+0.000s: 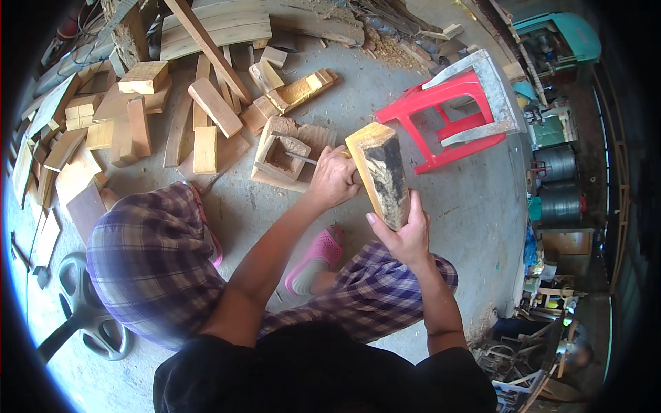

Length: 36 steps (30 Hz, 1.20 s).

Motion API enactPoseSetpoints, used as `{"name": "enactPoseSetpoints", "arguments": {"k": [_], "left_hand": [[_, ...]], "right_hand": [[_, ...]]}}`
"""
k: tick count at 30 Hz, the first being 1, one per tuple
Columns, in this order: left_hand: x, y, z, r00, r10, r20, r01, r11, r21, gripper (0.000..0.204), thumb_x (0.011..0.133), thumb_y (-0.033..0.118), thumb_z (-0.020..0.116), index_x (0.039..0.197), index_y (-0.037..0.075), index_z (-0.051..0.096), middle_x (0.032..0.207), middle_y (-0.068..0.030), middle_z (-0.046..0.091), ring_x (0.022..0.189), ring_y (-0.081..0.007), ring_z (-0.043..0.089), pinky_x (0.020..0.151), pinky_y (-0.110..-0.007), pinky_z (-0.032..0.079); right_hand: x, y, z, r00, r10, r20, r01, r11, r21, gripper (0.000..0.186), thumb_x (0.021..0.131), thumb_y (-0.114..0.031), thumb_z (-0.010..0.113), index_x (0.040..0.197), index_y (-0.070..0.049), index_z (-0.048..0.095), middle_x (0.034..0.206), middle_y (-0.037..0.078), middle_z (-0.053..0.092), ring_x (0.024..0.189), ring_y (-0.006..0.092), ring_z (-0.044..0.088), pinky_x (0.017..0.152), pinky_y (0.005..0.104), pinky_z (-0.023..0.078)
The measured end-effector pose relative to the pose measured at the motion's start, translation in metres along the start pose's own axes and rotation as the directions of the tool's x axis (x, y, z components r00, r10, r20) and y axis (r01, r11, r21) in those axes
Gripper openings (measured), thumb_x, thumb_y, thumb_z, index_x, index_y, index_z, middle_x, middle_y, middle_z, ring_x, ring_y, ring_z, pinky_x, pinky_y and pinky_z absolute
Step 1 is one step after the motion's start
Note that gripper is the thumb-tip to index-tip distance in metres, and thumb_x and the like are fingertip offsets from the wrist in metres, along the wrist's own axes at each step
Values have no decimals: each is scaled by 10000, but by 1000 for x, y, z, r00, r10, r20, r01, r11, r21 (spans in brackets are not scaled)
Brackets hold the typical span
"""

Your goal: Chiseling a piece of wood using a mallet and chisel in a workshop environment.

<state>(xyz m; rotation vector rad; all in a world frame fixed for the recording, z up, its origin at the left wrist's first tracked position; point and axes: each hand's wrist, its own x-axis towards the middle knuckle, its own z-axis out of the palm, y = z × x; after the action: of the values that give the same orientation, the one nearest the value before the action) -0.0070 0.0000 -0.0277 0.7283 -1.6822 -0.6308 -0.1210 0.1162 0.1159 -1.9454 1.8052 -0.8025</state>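
My left hand (pixel 335 177) is closed around the handle of a chisel-like tool. Its thin metal shaft (pixel 301 157) points left into the hollow of a wooden block (pixel 286 153) on the floor. Most of the handle is hidden by my fingers. In my right hand (pixel 406 230) is a thick piece of wood (pixel 382 168), yellowish along one side, with a dark patch on its face. The upper part of this wood is beside my left fist; I cannot tell if they touch.
Cut wooden blocks (pixel 213 107) and planks lie scattered ahead and to the left. A red plastic stool (pixel 447 120) rests tipped over at the right. My pink clog (pixel 323 251) is just below the hollow block. A grey moulded plastic object (pixel 89 313) stands at lower left.
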Motion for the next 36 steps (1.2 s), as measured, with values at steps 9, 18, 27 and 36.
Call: {"name": "enactPoseSetpoints", "arguments": {"k": [9,18,27,36], "left_hand": [[4,-2,-5,999,-49,21,49,998,31,185,610,67,660,791,83,627,774,-129,623,867,-352,602,768,-474,426],[2,-10,-10,979,-186,85,180,981,79,385,704,313,770,998,78,690,956,-162,670,977,-348,609,878,-470,438],[-4,-12,-4,999,-10,-37,14,993,115,271,715,278,715,920,121,629,875,-77,568,837,-299,513,753,-417,380],[5,-4,-14,995,-1,-97,10,996,89,292,595,108,743,819,119,557,803,-77,526,817,-298,545,711,-400,382]], "right_hand": [[1,1,-1,1000,-3,-2,3,1000,-26,533,777,-250,807,1146,9,525,962,206,682,884,359,706,745,421,547],[-3,2,6,998,-25,64,28,999,-38,530,764,-247,814,1138,-5,526,946,189,695,878,343,707,737,412,545],[-8,8,15,990,4,138,6,998,-69,553,761,-245,828,1158,-6,528,951,178,702,901,301,723,764,384,549],[-12,9,27,957,-58,283,97,987,-126,588,760,-295,830,1183,-33,515,976,190,690,909,395,693,750,449,558]]}}
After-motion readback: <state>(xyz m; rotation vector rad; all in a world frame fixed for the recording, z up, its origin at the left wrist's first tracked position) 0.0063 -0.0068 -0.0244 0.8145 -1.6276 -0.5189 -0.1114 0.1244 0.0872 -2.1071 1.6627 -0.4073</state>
